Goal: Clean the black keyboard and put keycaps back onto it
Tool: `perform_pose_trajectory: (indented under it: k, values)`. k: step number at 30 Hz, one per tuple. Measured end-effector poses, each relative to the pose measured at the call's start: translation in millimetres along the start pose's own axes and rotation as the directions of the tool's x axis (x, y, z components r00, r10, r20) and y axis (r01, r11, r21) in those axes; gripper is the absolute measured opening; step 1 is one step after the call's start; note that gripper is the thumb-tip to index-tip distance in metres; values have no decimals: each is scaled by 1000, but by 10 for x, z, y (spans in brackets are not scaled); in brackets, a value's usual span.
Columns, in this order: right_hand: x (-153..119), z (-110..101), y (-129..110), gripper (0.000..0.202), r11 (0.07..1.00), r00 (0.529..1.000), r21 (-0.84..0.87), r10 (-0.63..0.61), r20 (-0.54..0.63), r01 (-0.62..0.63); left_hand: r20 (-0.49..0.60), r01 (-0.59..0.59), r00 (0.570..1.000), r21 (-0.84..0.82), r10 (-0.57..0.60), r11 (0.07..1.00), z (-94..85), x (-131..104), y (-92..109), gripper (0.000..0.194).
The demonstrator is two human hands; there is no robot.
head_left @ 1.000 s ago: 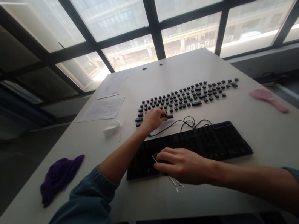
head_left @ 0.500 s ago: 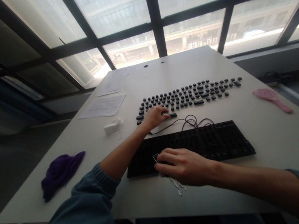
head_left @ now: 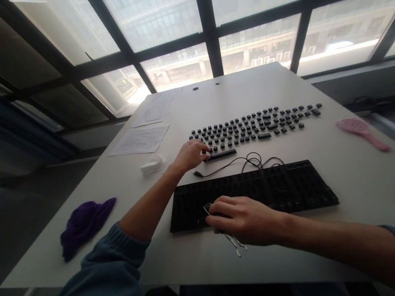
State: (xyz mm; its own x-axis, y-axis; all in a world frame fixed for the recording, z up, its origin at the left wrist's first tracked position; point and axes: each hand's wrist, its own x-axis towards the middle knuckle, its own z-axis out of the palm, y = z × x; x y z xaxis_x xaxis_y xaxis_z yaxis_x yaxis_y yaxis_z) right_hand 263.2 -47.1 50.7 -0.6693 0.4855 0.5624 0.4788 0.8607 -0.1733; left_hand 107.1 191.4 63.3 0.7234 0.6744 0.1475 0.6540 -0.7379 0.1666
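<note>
My left hand (head_left: 191,154) reaches to the near left end of the rows of loose black keycaps (head_left: 240,129). Its thumb and forefinger are bent close together at the left end of the space bar (head_left: 222,154); whatever is between them is too small to make out. My right hand (head_left: 245,220) is closed around a wire keycap puller (head_left: 235,245), whose bent prongs stick out below the fingers. This hand hovers over the front edge of a black keyboard (head_left: 295,187) lying flat on the table.
The keyboard's black cable (head_left: 250,161) loops behind it, with a plug (head_left: 198,173) at its left. Printed sheets (head_left: 139,141), a white object (head_left: 152,165) and purple cloth (head_left: 87,224) lie left. A pink hairbrush (head_left: 362,132) is near the right edge of the white table (head_left: 364,191).
My left hand has moved left along the near keycap row, uncovering more of the space bar and the cable plug. My right hand stays nearly still with the keycap puller.
</note>
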Motion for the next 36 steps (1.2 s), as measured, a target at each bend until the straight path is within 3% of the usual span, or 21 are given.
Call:
perform_pose_trajectory:
  k: [7,12,16,18,20,30,33,36]
  values:
    - [6,29,9,17,1000,1000,11,-3,4,3,27,0,1000,45,-1,999,19,-106,-174,14]
    - [81,-232,145,18,991,984,115,81,-161,-63,-39,25,999,27,-24,999,99,-160,-219,14]
    - [125,-529,326,20,941,879,272,297,-372,-202,-85,35,996,7,-34,999,148,-228,-251,14]
    - [130,-613,385,18,913,824,329,371,-429,-240,-104,45,994,-2,-45,999,160,-253,-264,15]
    - [130,-646,412,17,902,802,349,398,-445,-254,-116,52,992,-12,-53,999,164,-268,-270,15]
    - [94,-634,441,16,893,818,366,408,-406,-264,-112,46,992,-54,-52,997,162,-221,-256,17]
    - [86,-651,454,16,892,813,363,412,-412,-268,-137,54,989,-63,-62,997,64,-258,-220,22]
    - [86,-660,465,16,892,809,360,415,-416,-273,-200,49,978,-65,-61,997,-123,-468,-92,30]
